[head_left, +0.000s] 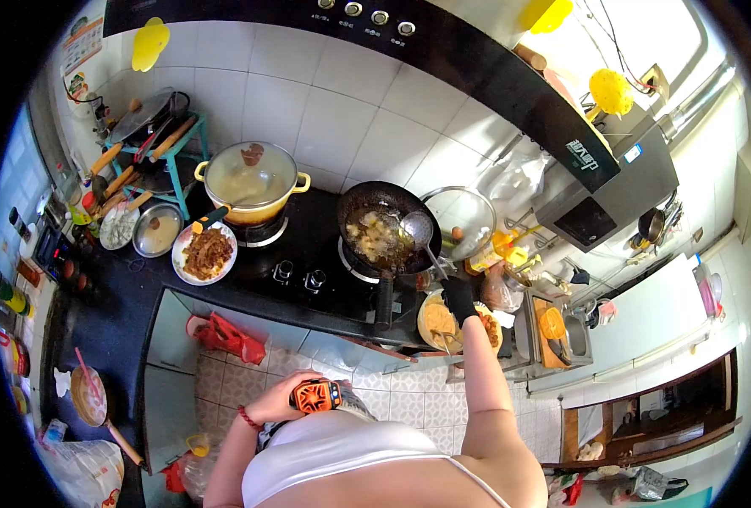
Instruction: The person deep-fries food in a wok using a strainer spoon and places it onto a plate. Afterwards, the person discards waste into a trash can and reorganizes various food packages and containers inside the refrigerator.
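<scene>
My right hand (458, 296), in a black glove, grips the handle of a metal skimmer (416, 227). The skimmer's perforated head is over the right side of a black wok (349, 199) on the right burner. Pale browned pieces of food (375, 233) sit in bubbling oil inside the wok. My left hand (284, 394) is at my waist beside an orange and black device (314, 395); most of its fingers are hidden. Below my right glove stand a bowl of light-coloured food (436, 320) and a dish of browned food (489, 328).
A lidded yellow pot (253, 182) is on the left burner. Left of it lies a plate of brown food (209, 254) with a dark-handled utensil across its rim. A glass lid (460, 222) leans by the wok. The range hood (477, 80) overhangs the stove (308, 254).
</scene>
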The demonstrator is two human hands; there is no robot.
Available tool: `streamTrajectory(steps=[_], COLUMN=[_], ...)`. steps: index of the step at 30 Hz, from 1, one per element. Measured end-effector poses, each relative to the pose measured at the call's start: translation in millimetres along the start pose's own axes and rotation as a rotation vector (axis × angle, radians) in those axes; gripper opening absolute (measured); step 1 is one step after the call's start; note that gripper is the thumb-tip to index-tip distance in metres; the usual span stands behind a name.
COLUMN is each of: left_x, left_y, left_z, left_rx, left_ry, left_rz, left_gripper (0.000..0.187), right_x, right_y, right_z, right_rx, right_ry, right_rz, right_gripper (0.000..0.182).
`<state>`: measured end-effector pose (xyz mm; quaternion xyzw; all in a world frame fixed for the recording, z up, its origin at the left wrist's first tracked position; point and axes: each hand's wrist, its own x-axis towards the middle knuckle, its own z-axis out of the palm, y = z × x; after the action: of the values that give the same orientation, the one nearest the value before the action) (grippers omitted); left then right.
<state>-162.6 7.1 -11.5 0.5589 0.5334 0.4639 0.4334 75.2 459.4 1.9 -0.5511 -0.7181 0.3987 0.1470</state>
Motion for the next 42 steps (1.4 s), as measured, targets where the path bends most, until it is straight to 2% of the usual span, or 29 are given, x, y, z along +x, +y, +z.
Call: streamTrajectory(steps=[1, 4, 5, 6, 7, 10, 11, 13, 14, 16, 18, 23, 26, 32, 34, 35, 37, 38, 40, 41, 42], left_x=[-0.1, -0.2, -0.1, 0.3, 0.9, 3.9, 4.1, 4.2, 3.8, 2.4, 1.6, 0.9, 2.6, 2.8, 3.8, 3.9, 4.4, 4.8, 5.1, 4.9, 4.5], left_y=[-0.1, -6.0, -3.1, 1.7, 4.4, -4.3, -5.0, -5.1, -4.2, -1.1, -3.0, -2.8, 1.2, -0.8, 0.3, 0.3, 0.3, 1.6, 5.4, 5.6, 5.6], left_z=[0.2, 1.9, 2.3, 2.2, 1.8, 0.4, 0.1, 0.0, 0.1, 0.8, 2.1, 2.7, 1.3, 1.6, 0.9, 0.8, 0.7, 0.1, -1.4, -1.1, -0.7], left_rx=[0.000, 0.006, -0.010, -0.026, -0.041, -0.036, -0.028, -0.015, -0.013, -0.010, -0.041, -0.057, -0.040, -0.029, -0.044, -0.044, -0.045, -0.029, 0.002, -0.007, -0.016], left_ry=[-0.005, -0.014, -0.009, -0.004, 0.001, -0.032, -0.033, -0.033, -0.026, -0.014, 0.006, 0.016, 0.000, -0.009, -0.008, -0.007, -0.003, 0.001, 0.009, 0.022, 0.035], left_rz=[-0.001, -0.006, -0.021, -0.035, -0.048, -0.014, -0.009, 0.001, -0.009, -0.028, -0.018, -0.024, -0.030, -0.036, -0.031, -0.033, -0.037, -0.040, -0.044, -0.052, -0.060], left_gripper=[0.071, 0.071, 0.071, 0.070, 0.069, 0.072, 0.072, 0.072, 0.072, 0.072, 0.072, 0.072, 0.072, 0.072, 0.073, 0.073, 0.073, 0.073, 0.073, 0.073, 0.072], right_x=[-9.5, -20.6, -9.6, 3.3, 10.7, 2.0, -3.0, -16.0, -21.7, -33.8, -42.5, -14.1, -25.9, -6.3, -19.9, -29.2, -17.5, 14.3, 8.9, 2.8, 1.0], right_y=[-14.1, -21.7, -2.4, 19.6, 28.2, 9.3, -0.3, -19.8, -26.7, -39.7, -49.6, -35.9, -64.3, -52.0, -72.6, -87.0, -77.1, -41.6, -46.8, -47.0, -46.3], right_z=[4.4, 10.5, 11.5, 12.5, 14.1, 11.8, 11.5, 11.9, 12.4, 13.3, 14.6, 30.6, 36.0, 45.0, 45.8, 49.2, 48.6, 44.2, 41.5, 41.9, 41.5], right_rx=[0.135, 0.416, 0.248, 0.097, 0.043, -0.129, -0.097, -0.180, -0.295, -0.347, -0.220, -0.115, 0.099, 0.663, 0.790, 0.794, 0.515, 0.227, 0.219, 0.498, 0.645], right_ry=[0.027, -0.113, -0.174, -0.195, -0.232, -0.334, -0.379, -0.393, -0.357, -0.363, -0.448, -0.477, -0.535, -0.679, -0.628, -0.528, -0.399, -0.363, -0.325, -0.323, -0.321], right_rz=[0.080, 0.117, -0.115, -0.352, -0.479, -0.328, -0.254, -0.393, -0.605, -0.728, -0.549, -0.481, -0.432, -0.220, -0.158, -0.106, -0.289, -0.515, -0.498, -0.256, -0.111], right_gripper=[0.023, 0.021, 0.016, 0.021, 0.024, 0.029, 0.031, 0.033, 0.035, 0.038, 0.041, 0.035, 0.031, 0.033, 0.029, 0.025, 0.019, 0.016, 0.014, 0.014, 0.014])
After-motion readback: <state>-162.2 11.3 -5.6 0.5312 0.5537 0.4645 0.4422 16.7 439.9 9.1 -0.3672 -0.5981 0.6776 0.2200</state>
